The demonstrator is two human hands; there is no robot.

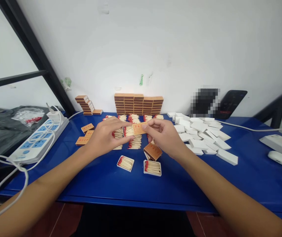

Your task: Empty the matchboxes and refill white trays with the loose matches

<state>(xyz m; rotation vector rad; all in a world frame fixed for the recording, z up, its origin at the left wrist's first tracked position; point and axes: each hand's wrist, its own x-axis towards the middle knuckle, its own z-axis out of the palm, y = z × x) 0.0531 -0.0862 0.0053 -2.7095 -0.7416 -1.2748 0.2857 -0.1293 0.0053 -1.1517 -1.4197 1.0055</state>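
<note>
My left hand [103, 135] pinches the left end of a white matchbox tray [128, 131] full of red-tipped matches. My right hand [164, 135] grips an orange printed matchbox sleeve [137, 128], which meets the tray and covers its right part. Below the hands, a filled tray [125, 163] and a second filled tray [152, 168] lie on the blue table [98, 177]. Just under my right hand rests a brown-sided matchbox sleeve [153, 151], on top of another piece. Rows of loose matches [134, 143] lie behind and beneath the hands, partly hidden by them.
Stacked matchboxes [139, 104] stand against the wall, with a smaller stack [85, 105] to their left. Several loose matchboxes [83, 141] lie near my left forearm. White trays [202, 135] are heaped at right. A power strip [38, 140] with cables sits left; a phone [232, 103] leans on the wall.
</note>
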